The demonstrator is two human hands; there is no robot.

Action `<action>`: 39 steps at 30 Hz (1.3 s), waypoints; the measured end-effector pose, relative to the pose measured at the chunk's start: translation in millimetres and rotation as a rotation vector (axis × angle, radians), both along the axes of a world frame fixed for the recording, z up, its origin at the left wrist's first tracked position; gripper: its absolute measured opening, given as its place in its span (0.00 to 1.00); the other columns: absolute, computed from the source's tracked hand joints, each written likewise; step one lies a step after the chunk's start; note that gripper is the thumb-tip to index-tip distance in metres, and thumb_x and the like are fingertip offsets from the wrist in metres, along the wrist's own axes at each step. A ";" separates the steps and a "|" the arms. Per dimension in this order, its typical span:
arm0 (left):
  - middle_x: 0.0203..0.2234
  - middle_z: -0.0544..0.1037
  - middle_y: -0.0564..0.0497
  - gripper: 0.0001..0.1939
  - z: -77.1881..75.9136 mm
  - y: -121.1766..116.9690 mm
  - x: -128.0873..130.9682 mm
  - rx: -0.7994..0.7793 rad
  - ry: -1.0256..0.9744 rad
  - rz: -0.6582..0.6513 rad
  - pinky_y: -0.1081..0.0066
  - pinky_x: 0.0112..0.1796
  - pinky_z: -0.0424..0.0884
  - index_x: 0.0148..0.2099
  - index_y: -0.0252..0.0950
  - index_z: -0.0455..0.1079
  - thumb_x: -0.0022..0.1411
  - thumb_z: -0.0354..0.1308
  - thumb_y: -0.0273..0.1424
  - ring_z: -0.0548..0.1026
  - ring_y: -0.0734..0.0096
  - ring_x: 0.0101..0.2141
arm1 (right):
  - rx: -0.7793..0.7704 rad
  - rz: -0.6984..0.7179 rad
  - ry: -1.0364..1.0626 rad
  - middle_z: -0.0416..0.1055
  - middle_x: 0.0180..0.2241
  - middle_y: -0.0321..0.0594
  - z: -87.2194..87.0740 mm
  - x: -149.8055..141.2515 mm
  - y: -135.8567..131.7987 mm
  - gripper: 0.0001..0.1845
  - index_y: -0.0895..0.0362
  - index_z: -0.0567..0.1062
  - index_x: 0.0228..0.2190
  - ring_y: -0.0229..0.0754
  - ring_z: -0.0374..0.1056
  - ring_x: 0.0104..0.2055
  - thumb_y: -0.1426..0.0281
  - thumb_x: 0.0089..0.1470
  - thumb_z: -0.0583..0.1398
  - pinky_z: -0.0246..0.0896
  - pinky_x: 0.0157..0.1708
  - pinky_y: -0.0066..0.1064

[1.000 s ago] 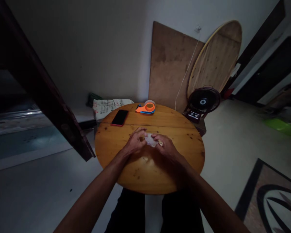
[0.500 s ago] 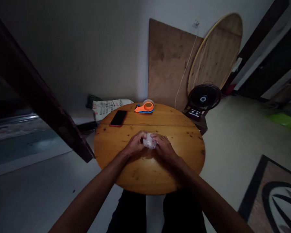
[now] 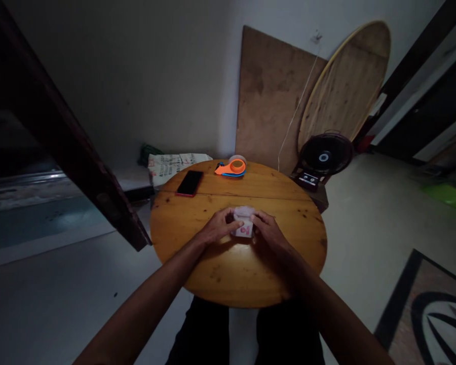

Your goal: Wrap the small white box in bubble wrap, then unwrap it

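Gently, the left hand (image 3: 219, 226) and right hand (image 3: 268, 229) are clamping their fingers on a small white, red-printed packet (image 3: 244, 230) at lower centre, over the round, glossy wooden counter (image 3: 220, 274). Even, light pressure from both sides would suit its crinkly, clear-looking top; squeezing harder might crumple it.

From here I see a small white box (image 3: 244, 229) with pinkish-red print now showing between the left hand (image 3: 217, 226) and right hand (image 3: 269, 230), where just the clear, crumpled plastic showed a moment ago
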State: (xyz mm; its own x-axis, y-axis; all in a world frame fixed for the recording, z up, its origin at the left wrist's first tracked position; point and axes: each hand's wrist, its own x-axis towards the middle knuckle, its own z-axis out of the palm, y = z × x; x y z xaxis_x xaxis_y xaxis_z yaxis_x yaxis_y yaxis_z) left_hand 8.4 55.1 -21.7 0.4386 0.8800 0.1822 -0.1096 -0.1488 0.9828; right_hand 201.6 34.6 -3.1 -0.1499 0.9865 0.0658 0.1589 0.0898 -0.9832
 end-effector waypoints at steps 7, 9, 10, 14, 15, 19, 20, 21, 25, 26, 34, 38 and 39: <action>0.42 0.78 0.42 0.30 2.3 2.5 4.6 -0.156 -0.119 -0.005 0.67 0.43 0.72 0.50 0.31 0.69 0.47 0.71 0.41 0.77 0.65 0.40 | 0.036 0.104 0.119 0.75 0.43 0.42 -3.5 3.5 -0.1 0.25 0.57 0.73 0.44 0.45 0.70 0.45 0.61 0.45 0.67 0.66 0.45 0.37; 0.42 0.78 0.43 0.29 3.2 2.3 3.8 -0.164 -0.124 -0.033 0.67 0.43 0.72 0.50 0.31 0.70 0.48 0.70 0.39 0.77 0.65 0.40 | 0.026 0.113 0.109 0.75 0.43 0.43 -4.8 3.7 -0.5 0.23 0.57 0.73 0.43 0.45 0.71 0.45 0.61 0.46 0.66 0.66 0.46 0.37; 0.42 0.79 0.43 0.28 3.2 2.2 3.3 -0.169 -0.125 -0.041 0.68 0.42 0.72 0.50 0.31 0.70 0.49 0.70 0.38 0.77 0.65 0.40 | 0.027 0.118 0.098 0.75 0.44 0.43 -4.9 3.8 -0.8 0.23 0.57 0.73 0.44 0.44 0.71 0.45 0.61 0.47 0.66 0.66 0.45 0.37; 0.39 0.79 0.45 0.26 0.1 2.3 2.4 -0.192 -0.118 -0.027 0.69 0.39 0.72 0.46 0.31 0.71 0.48 0.71 0.38 0.77 0.67 0.37 | 0.073 0.146 0.029 0.74 0.45 0.43 -4.5 4.8 -1.9 0.25 0.57 0.72 0.48 0.44 0.70 0.45 0.61 0.48 0.65 0.66 0.45 0.36; 0.39 0.79 0.45 0.26 -1.0 2.5 2.5 -0.192 -0.113 -0.019 0.69 0.39 0.72 0.46 0.31 0.71 0.47 0.71 0.38 0.77 0.67 0.37 | 0.089 0.147 0.003 0.73 0.45 0.42 -4.8 5.4 -1.8 0.25 0.57 0.72 0.48 0.44 0.70 0.45 0.61 0.48 0.65 0.66 0.45 0.35; 0.40 0.79 0.45 0.25 -4.8 3.8 3.0 -0.159 -0.075 0.006 0.68 0.40 0.72 0.46 0.31 0.72 0.49 0.69 0.40 0.76 0.67 0.37 | 0.140 0.125 -0.075 0.74 0.41 0.41 -8.6 7.8 0.1 0.22 0.57 0.74 0.45 0.43 0.69 0.41 0.61 0.49 0.64 0.65 0.43 0.34; 0.40 0.79 0.45 0.25 -5.8 4.4 3.0 -0.147 -0.072 0.009 0.68 0.41 0.71 0.47 0.31 0.72 0.49 0.69 0.40 0.76 0.67 0.38 | 0.148 0.124 -0.084 0.74 0.41 0.41 -9.6 8.3 0.7 0.22 0.57 0.74 0.45 0.42 0.69 0.41 0.61 0.49 0.64 0.65 0.43 0.34; 0.40 0.79 0.46 0.26 -6.7 4.9 3.0 -0.135 -0.071 0.013 0.69 0.41 0.71 0.48 0.32 0.72 0.49 0.69 0.39 0.76 0.67 0.38 | 0.154 0.123 -0.094 0.74 0.41 0.41 -10.5 8.6 1.2 0.22 0.57 0.74 0.45 0.43 0.69 0.42 0.60 0.49 0.64 0.65 0.43 0.34; 0.41 0.79 0.46 0.25 -7.2 5.5 2.7 -0.104 -0.040 0.035 0.69 0.41 0.71 0.48 0.32 0.73 0.50 0.68 0.40 0.76 0.68 0.38 | 0.187 0.129 -0.125 0.74 0.44 0.42 -12.5 8.5 1.5 0.22 0.56 0.74 0.46 0.44 0.69 0.44 0.60 0.50 0.63 0.64 0.45 0.36; 0.40 0.79 0.46 0.24 -6.3 5.1 2.6 -0.095 -0.023 0.038 0.70 0.40 0.71 0.47 0.32 0.74 0.51 0.68 0.40 0.76 0.68 0.37 | 0.198 0.129 -0.124 0.74 0.45 0.43 -12.6 8.2 1.1 0.22 0.56 0.74 0.46 0.44 0.69 0.45 0.61 0.50 0.63 0.64 0.46 0.36; 0.34 0.78 0.49 0.18 -2.3 2.0 4.7 -0.011 0.009 0.065 0.71 0.36 0.69 0.40 0.32 0.75 0.53 0.65 0.41 0.74 0.71 0.33 | 0.339 0.081 -0.192 0.73 0.45 0.43 -13.6 4.9 -2.0 0.17 0.53 0.77 0.44 0.44 0.68 0.48 0.64 0.53 0.59 0.62 0.50 0.37; 0.32 0.77 0.49 0.16 -4.4 4.3 8.0 0.015 0.025 0.100 0.72 0.36 0.68 0.37 0.32 0.75 0.54 0.63 0.40 0.73 0.71 0.32 | 0.436 0.020 -0.283 0.71 0.48 0.44 -18.9 3.0 -0.6 0.17 0.53 0.78 0.45 0.45 0.66 0.52 0.65 0.56 0.57 0.60 0.54 0.40; 0.31 0.77 0.50 0.15 -4.6 4.8 9.0 0.026 0.036 0.113 0.72 0.35 0.68 0.37 0.32 0.75 0.54 0.63 0.40 0.73 0.71 0.32 | 0.452 -0.008 -0.318 0.70 0.49 0.45 -20.5 2.2 -0.3 0.17 0.53 0.78 0.45 0.46 0.65 0.53 0.65 0.57 0.56 0.58 0.56 0.41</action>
